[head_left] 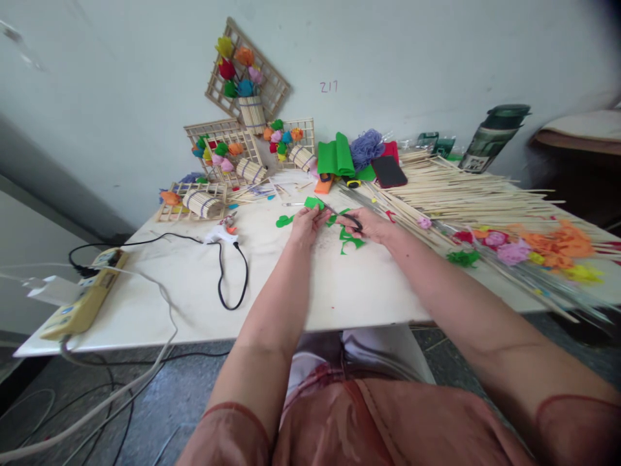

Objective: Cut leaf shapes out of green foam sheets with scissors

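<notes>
The left hand (pixel 305 223) pinches a small piece of green felt (pixel 313 202) by its near edge, holding it up off the table (pixel 194 285) so the free edge faces the blades. The right hand (pixel 369 224) is closed through the black handles of the scissors (pixel 345 217), whose blades run up and to the left toward the felt — the two hands sit close together, one feeding, one cutting. Holding the piece clear of the surface seems meant to let it turn freely under the blades.

Green offcuts (pixel 350 241) lie just below the hands, and a cut leaf (pixel 284 221) rests to the left of the left hand, near enough to be set down without reaching.

Farther back, folded green felt sheets (pixel 336 157) stand beside a purple puff (pixel 366 147) and a dark phone (pixel 389 171). A wide heap of bamboo sticks (pixel 466 188) fills the right side of the table, crowding the right forearm; paper flowers (pixel 514 246) in pink, orange and yellow lie on sticks at its near edge. Along the wall lean stick frames (pixel 242 129) with coloured flowers and small stick rolls.

To the left lies a glue gun (pixel 220 234), its black cord (pixel 233 278) looping across the bare part of the table — it stays clear of the hands. A yellow power strip (pixel 82 301) sits at the table's left edge with grey cables trailing to the floor
</notes>
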Demonstrator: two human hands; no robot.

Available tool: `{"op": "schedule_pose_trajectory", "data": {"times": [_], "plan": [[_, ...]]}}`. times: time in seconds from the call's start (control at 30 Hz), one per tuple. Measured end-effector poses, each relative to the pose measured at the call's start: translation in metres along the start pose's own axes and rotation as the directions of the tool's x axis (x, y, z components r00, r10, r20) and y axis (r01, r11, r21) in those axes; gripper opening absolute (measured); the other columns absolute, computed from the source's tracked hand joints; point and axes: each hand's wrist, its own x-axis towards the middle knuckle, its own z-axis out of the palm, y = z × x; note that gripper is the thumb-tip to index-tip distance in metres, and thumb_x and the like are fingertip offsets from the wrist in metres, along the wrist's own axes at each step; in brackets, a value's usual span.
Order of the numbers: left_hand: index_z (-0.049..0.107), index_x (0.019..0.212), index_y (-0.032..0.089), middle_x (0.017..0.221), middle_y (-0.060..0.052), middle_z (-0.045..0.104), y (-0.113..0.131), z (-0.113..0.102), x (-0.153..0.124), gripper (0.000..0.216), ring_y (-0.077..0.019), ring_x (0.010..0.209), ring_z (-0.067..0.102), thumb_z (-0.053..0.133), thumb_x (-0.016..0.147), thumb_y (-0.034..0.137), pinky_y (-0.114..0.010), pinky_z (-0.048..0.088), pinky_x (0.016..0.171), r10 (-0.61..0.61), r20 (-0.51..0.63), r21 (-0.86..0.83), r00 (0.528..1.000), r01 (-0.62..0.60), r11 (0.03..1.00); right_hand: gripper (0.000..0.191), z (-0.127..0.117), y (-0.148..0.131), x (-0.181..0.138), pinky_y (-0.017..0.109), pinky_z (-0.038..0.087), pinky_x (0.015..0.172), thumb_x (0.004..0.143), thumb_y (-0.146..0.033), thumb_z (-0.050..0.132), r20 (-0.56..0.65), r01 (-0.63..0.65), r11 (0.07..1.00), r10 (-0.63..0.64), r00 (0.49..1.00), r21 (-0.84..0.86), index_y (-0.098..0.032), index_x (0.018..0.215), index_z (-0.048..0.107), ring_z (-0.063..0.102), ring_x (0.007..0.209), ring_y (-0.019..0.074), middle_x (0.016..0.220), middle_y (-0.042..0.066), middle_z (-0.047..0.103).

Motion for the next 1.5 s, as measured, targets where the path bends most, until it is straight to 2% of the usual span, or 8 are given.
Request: {"op": "schedule_pose_trajectory", "data": {"times": [0.1, 0.37, 0.6, 0.83, 1.2, 1.5], "plan": [[0.049, 0.065, 0.015, 0.065, -0.002, 0.065, -0.0008, -0.0013, 0.0015, 0.023, -0.0146, 0.074, 0.071, 0.06, 0.081, 0.004, -0.035, 0.055, 0.089, 0.046, -0.006, -0.016, 0.999, -0.046, 0.999, 0.017, 0.0014, -0.0006, -0.0006, 0.017, 0.019, 0.032, 0.083, -0.019, 0.066, 0.004, -0.011, 1.0, 0.011, 1.0, 0.005, -0.013, 0.072, 0.055, 0.034, 0.034, 0.0034, 0.048, -0.006, 0.045], [0.046, 0.064, 0.015, 0.062, 0.001, 0.063, -0.0015, -0.0032, 0.0034, 0.024, -0.0124, 0.073, 0.07, 0.06, 0.079, 0.003, -0.033, 0.054, 0.091, 0.072, -0.011, -0.05, 0.997, -0.072, 0.996, 0.022, 0.0077, -0.0055, -0.0057, 0.016, 0.021, 0.033, 0.082, -0.018, 0.067, -0.008, -0.033, 0.999, 0.033, 0.999, 0.026, -0.014, 0.067, 0.051, 0.033, 0.034, 0.0031, 0.048, -0.005, 0.045], [0.048, 0.067, 0.016, 0.068, -0.002, 0.067, -0.0023, -0.0048, 0.0037, 0.022, -0.0172, 0.081, 0.072, 0.067, 0.075, 0.007, -0.034, 0.056, 0.088, 0.014, 0.02, -0.007, 1.0, -0.013, 1.0, 0.018, 0.0074, -0.0051, -0.0075, 0.016, 0.023, 0.032, 0.081, -0.023, 0.068, -0.003, -0.03, 0.998, 0.03, 1.0, 0.056, -0.014, 0.074, 0.055, 0.036, 0.034, 0.0032, 0.05, -0.005, 0.048], [0.046, 0.064, 0.016, 0.066, -0.003, 0.066, -0.0021, -0.004, 0.0013, 0.025, -0.0186, 0.079, 0.073, 0.063, 0.078, 0.005, -0.036, 0.056, 0.087, 0.019, 0.057, 0.021, 0.998, -0.021, 1.0, 0.018, 0.0055, -0.0036, -0.0066, 0.016, 0.023, 0.031, 0.082, -0.025, 0.067, -0.008, -0.015, 0.998, 0.016, 1.0, 0.066, -0.014, 0.074, 0.055, 0.037, 0.034, 0.0035, 0.05, -0.005, 0.049], [0.049, 0.066, 0.016, 0.068, -0.004, 0.066, -0.0008, -0.0037, 0.0007, 0.022, -0.0211, 0.089, 0.072, 0.067, 0.076, 0.008, -0.037, 0.056, 0.091, 0.005, 0.05, 0.017, 0.999, -0.006, 1.0, 0.02, 0.0048, -0.0026, -0.0024, 0.017, 0.021, 0.032, 0.082, -0.021, 0.067, -0.011, -0.018, 0.999, 0.019, 1.0, 0.049, -0.015, 0.069, 0.052, 0.034, 0.034, 0.0036, 0.049, -0.005, 0.045], [0.052, 0.069, 0.016, 0.071, -0.004, 0.068, -0.0009, -0.0041, 0.0024, 0.016, -0.0195, 0.085, 0.073, 0.063, 0.077, 0.008, -0.036, 0.056, 0.09, 0.012, 0.033, 0.012, 0.999, -0.013, 1.0, 0.022, 0.0056, -0.0048, -0.0042, 0.016, 0.02, 0.032, 0.081, -0.023, 0.069, -0.012, -0.018, 1.0, 0.018, 1.0, 0.021, -0.015, 0.07, 0.052, 0.034, 0.035, 0.0032, 0.05, -0.005, 0.045]]}}
